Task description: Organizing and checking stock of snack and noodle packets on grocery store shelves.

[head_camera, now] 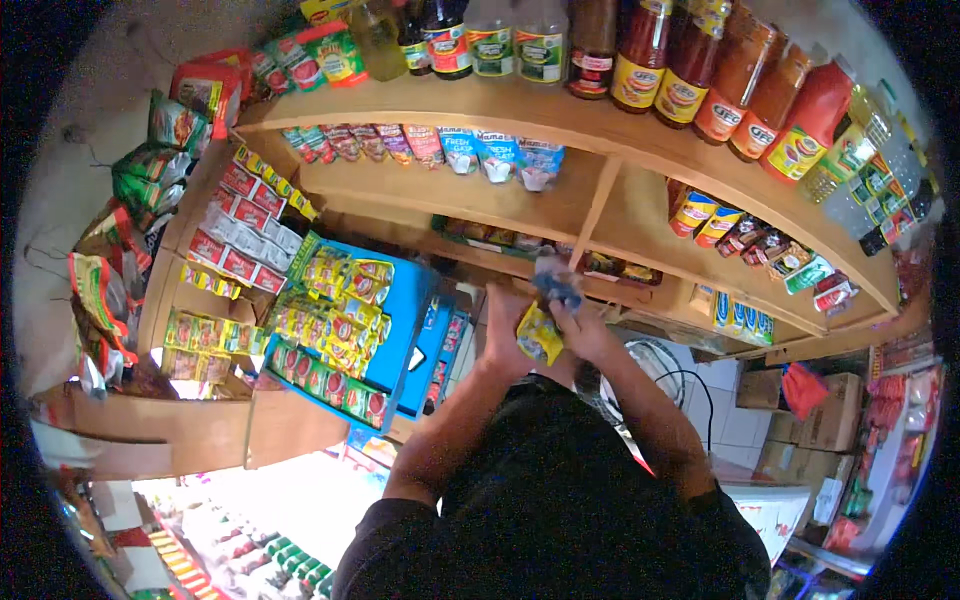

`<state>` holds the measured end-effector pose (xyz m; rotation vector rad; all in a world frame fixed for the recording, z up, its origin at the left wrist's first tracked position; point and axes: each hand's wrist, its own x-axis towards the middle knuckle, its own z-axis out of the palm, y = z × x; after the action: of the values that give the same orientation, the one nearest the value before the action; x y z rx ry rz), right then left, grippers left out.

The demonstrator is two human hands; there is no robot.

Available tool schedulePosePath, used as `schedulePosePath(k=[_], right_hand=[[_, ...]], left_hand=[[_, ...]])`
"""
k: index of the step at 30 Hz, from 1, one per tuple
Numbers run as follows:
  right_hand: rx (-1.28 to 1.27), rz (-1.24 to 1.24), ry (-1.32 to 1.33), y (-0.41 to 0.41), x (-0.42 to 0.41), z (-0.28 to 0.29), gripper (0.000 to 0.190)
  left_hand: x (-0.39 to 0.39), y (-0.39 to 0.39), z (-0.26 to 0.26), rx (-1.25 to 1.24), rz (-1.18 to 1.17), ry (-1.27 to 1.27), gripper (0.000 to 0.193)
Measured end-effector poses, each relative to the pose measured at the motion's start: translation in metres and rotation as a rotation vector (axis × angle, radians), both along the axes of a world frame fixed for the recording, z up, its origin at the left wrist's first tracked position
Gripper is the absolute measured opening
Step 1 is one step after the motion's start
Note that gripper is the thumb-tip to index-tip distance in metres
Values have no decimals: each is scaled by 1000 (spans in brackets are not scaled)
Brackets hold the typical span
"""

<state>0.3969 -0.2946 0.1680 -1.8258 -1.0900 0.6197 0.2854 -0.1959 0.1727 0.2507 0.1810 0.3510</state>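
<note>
My left hand (504, 326) is at the middle of the view, beside a yellow printed packet (539, 334), and seems to grip its left edge. My right hand (583, 328) is closed on a dark blue, blurred bundle (556, 289), perhaps a cloth or a wrapper, just above the packet. Both hands are close together before my chest, below the wooden shelf unit. To their left, strips of yellow sachets (330, 322) hang at a blue plastic drawer unit (411, 322).
The wooden shelf (450, 112) curves across the top with sauce bottles (641, 67) on it and pouches (497, 157) below. An electric fan (645, 382) stands low at the right, near cardboard boxes (832, 412). Snack packs (150, 180) hang at the left.
</note>
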Motion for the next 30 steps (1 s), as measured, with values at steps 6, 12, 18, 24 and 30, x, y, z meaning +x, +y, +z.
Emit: schedulePosePath(k=[6, 12, 18, 24, 30], right_hand=[[391, 200, -351, 39, -34, -20, 52], [222, 31, 913, 46, 1, -56, 44], [445, -68, 1573, 19, -13, -31, 58], [456, -334, 1629, -27, -5, -43, 58], [430, -507, 1629, -63, 14, -48, 66]], left_hand=[[-48, 37, -14, -88, 89, -239, 88], [-115, 77, 10, -42, 189, 343, 112], [-231, 157, 35, 406, 828, 507, 91], [-276, 257, -131, 1764, 539, 1885, 64], [-249, 247, -226, 1845, -205, 2646, 93]])
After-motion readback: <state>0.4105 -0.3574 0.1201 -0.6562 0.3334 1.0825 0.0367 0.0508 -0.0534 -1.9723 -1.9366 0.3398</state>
